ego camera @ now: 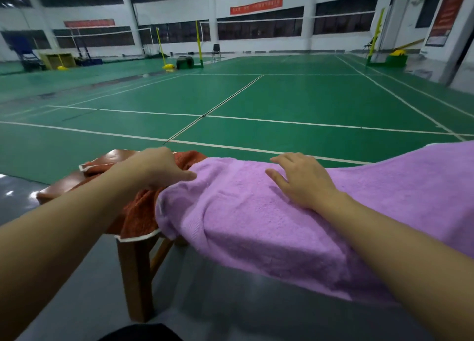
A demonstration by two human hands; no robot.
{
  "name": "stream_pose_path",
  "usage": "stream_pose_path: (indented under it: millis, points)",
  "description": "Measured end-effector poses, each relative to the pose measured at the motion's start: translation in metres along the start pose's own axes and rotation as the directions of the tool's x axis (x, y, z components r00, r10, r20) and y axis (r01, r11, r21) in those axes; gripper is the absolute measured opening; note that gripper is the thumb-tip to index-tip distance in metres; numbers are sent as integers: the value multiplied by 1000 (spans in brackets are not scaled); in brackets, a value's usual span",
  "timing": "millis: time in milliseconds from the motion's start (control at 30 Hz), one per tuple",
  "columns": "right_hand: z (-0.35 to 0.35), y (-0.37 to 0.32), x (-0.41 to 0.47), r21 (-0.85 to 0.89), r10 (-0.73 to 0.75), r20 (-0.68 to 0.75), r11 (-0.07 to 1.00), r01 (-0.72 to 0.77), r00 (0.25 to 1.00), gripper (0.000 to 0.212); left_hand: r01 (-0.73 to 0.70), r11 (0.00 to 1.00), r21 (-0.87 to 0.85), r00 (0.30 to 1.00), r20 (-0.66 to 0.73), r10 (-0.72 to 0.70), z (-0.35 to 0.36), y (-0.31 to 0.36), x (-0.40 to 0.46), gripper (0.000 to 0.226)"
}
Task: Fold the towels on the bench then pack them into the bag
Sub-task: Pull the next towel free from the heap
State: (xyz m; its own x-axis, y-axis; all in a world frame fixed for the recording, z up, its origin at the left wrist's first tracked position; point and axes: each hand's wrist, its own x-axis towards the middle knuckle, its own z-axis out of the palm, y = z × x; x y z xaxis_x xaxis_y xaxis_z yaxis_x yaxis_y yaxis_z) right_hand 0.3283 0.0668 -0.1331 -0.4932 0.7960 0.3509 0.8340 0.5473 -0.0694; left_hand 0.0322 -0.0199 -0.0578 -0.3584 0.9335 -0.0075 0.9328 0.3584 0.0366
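A purple towel [246,212] lies spread along a brown wooden bench [110,157] and hangs over its near side. An orange towel [139,212] lies crumpled under the purple towel's left end. My left hand [154,167] rests at that left end, its thumb on the purple edge and its fingers curled down over the far side, where they are hidden. My right hand [300,179] lies flat on the purple towel with fingers spread. No bag is in view.
The bench stands on a grey floor strip [205,302] beside a green badminton court [256,104] with white lines. Net posts [198,43], a chair [216,51] and equipment stand far off along the back wall.
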Motion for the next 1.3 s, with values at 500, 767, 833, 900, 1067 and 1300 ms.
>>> stream_pose_path:
  millis: [500, 767, 833, 900, 1067, 1300]
  points:
    - [-67, 37, -110, -109, 161, 16, 981, -158, 987, 50, 241, 891, -385, 967, 177, -184, 43, -39, -58, 36]
    - [-53, 15, -116, -34, 190, 97, 982, -187, 977, 51, 108, 863, -494, 978, -102, -181, 70, -29, -83, 58]
    - [-51, 8, -113, -23, 180, 100, 984, -178, 979, 52, 80, 862, -500, 979, -124, -163, 73, -27, -83, 58]
    - [-49, 3, -112, -10, 162, 103, 987, -162, 981, 53, 57, 861, -506, 982, -128, -140, 75, -26, -84, 54]
    - [-48, -4, -112, -15, 129, 112, 992, -128, 985, 53, 14, 810, -586, 963, -210, -168, 72, -25, -85, 46]
    - [-61, 5, -119, -67, 121, 104, 991, -114, 987, 54, 125, 982, -141, 936, -312, -164, 51, -43, -85, 44]
